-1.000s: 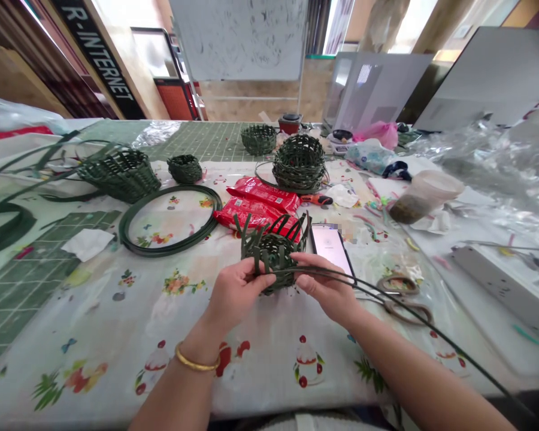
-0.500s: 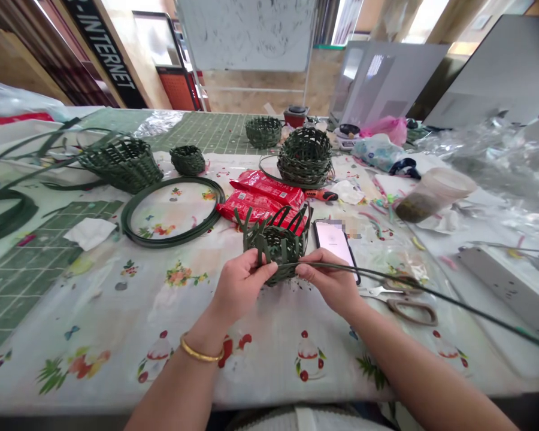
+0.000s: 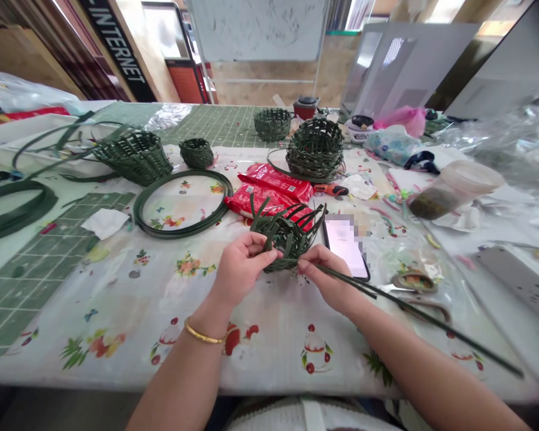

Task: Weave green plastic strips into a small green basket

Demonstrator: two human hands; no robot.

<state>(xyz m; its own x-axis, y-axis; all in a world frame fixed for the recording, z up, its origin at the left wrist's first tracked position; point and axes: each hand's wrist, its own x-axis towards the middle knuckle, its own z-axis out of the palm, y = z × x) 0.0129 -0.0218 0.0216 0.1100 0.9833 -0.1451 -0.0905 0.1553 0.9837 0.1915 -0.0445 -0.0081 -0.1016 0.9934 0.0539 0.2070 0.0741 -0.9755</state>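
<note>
A small, part-woven basket (image 3: 284, 234) of dark green strips sits in front of me, loose strip ends sticking up around its rim. My left hand (image 3: 247, 263) pinches the basket's near left side, thumb and fingers closed on an upright strip. Between the thumb and fingers of my right hand (image 3: 326, 275) is a long, thin green weaving strip (image 3: 431, 315). It runs from the basket's near side out over the table to the right. A phone (image 3: 347, 246) lies just beyond my right hand, and scissors (image 3: 415, 293) lie to its right, partly behind the strip.
Red packets (image 3: 269, 197) lie right behind the basket. A coil of green strip (image 3: 139, 218) is on the left. Finished-looking baskets (image 3: 315, 149) and a smaller one (image 3: 196, 153) stand farther back. At right are a tilted plastic cup (image 3: 458, 185) and a grey box (image 3: 518, 284).
The basket has tipped and its upright strips lean more to the right. My right hand and the long strip have shifted slightly, the strip's far end now lower. The whole view has moved a little.
</note>
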